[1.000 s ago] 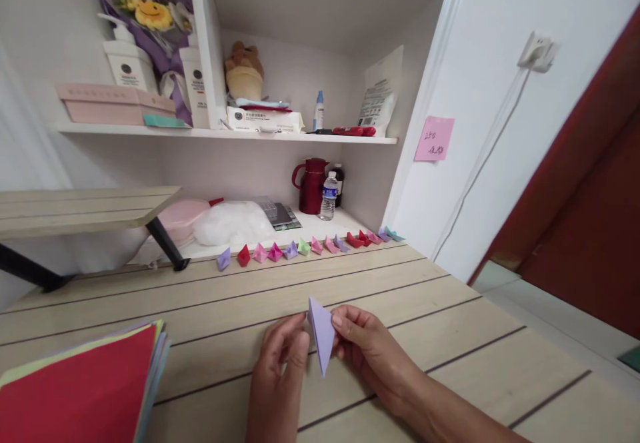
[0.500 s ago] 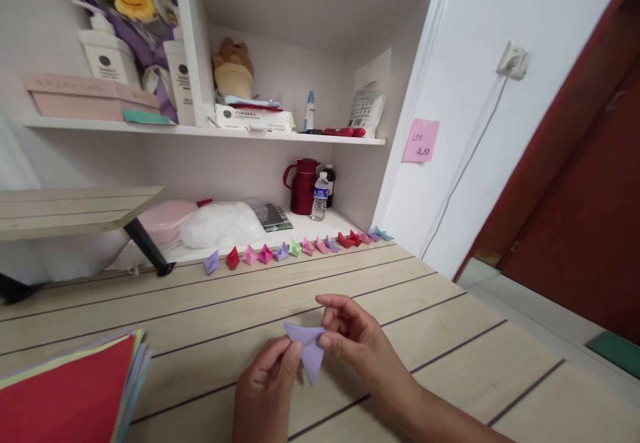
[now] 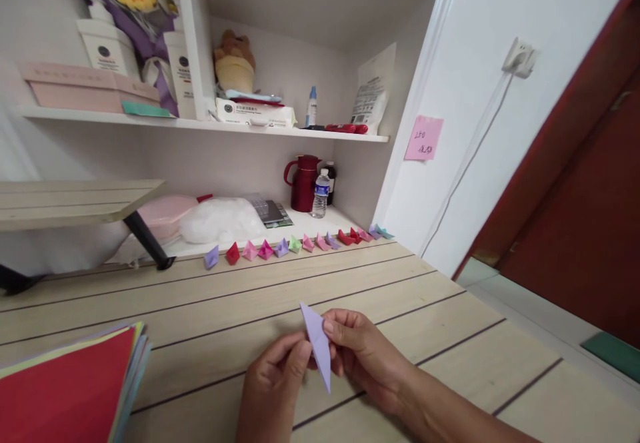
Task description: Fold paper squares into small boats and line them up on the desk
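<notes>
A folded lilac paper piece (image 3: pixel 318 346), narrow and pointed at both ends, stands nearly on edge above the wooden table (image 3: pixel 225 303). My left hand (image 3: pixel 273 390) pinches it from the left with thumb and fingers. From the right, my right hand (image 3: pixel 363 356) grips it, thumb on the upper part. Both hands are closed on the paper, just above the table's near middle.
A row of several small folded paper boats (image 3: pixel 295 246) in purple, red, pink and green lines the table's far edge. A stack of coloured sheets, red on top (image 3: pixel 70 390), lies at the near left. Shelves behind hold a red jug (image 3: pixel 304 183), a water bottle (image 3: pixel 319 194) and boxes.
The lilac paper has been turned from a flatter, wide triangle shape to a narrow upright one. Both hands kept hold of it.
</notes>
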Tool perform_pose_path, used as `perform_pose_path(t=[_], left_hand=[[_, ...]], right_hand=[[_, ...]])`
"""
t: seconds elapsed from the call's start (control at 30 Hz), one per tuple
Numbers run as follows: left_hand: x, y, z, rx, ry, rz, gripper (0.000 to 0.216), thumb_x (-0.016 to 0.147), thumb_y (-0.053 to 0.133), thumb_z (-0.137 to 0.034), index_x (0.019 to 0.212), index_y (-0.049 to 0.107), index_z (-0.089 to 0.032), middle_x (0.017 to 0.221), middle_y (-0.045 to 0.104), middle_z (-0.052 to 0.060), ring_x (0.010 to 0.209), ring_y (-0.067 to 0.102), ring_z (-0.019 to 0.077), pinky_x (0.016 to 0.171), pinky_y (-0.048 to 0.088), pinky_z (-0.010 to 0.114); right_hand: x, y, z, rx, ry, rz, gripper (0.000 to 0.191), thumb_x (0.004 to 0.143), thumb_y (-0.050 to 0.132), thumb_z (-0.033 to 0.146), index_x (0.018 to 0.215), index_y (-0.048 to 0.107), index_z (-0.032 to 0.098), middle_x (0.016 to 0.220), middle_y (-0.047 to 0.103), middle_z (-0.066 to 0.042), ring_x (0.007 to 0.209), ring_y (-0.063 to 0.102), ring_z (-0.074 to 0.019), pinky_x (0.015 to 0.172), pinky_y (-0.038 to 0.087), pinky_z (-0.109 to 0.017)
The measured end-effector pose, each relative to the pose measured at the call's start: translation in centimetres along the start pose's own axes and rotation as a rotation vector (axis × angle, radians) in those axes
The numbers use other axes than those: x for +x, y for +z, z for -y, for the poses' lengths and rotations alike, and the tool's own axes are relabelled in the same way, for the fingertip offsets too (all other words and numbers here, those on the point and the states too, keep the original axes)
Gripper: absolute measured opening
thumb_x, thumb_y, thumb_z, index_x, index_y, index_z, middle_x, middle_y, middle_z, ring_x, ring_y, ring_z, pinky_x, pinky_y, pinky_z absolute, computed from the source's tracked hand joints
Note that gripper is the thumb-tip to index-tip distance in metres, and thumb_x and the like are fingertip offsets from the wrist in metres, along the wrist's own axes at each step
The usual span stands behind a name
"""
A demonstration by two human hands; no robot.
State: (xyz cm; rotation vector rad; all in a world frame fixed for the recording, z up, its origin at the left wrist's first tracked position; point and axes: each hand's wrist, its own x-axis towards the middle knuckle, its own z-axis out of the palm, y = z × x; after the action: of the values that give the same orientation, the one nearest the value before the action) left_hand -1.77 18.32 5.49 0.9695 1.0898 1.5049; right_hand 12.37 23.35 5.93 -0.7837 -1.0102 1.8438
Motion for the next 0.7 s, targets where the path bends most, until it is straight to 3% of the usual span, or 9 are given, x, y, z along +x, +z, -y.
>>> perform_pose_path(t=[0.23,0.7], left_hand=[[0.0,0.3,0.7,-0.115,-0.03,0.0,0.037,0.061,0.083,-0.048,0.084,0.078,-0.019,0.073,0.075,0.005,0.067,0.063,0.0181,0.069,0.052,0.028],[0.3,0.0,0.9,-0.09,-0.032,0.024,0.023,0.072,0.075,-0.039,0.08,0.076,-0.017,0.07,0.074,0.004,0.064,0.063,0.0155,0.067,0.049,0.025]], right_hand=[[0.2,-0.5,-0.2,0.066,0.044,0.041,0.041,0.067,0.087,0.044,0.063,0.061,0.013,0.052,0.058,0.002,0.04,0.048,-0.0054,0.043,0.036,-0.018],[0.1,-0.7,-0.5,0.057,0.039,0.083,0.039,0.071,0.085,0.042,0.063,0.058,0.014,0.052,0.058,0.003,0.04,0.047,-0.0062,0.046,0.035,-0.02]])
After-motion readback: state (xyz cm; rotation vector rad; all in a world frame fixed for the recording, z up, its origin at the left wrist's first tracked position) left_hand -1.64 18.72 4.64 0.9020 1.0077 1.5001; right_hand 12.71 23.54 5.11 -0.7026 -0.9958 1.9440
